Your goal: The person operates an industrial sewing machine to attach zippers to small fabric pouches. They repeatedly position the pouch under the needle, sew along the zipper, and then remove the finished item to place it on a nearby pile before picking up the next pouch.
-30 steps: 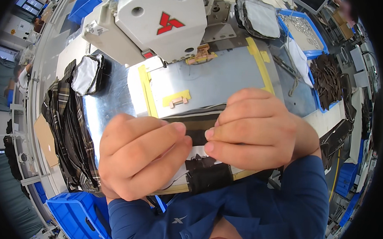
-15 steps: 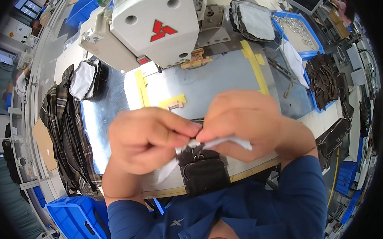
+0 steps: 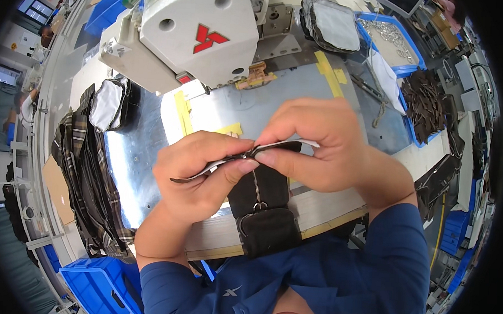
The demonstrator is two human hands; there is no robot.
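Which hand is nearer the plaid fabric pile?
Left. The left hand is right of the plaid fabric pile, with a gap; the right hand is farther right, beyond the left one.

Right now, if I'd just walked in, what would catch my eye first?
Probably the big white machine head, at the top, left of centre. Below it, the left hand and right hand pinch dark-and-white fabric together, just above a dark zippered piece. Plaid cloth lies bunched at the left.
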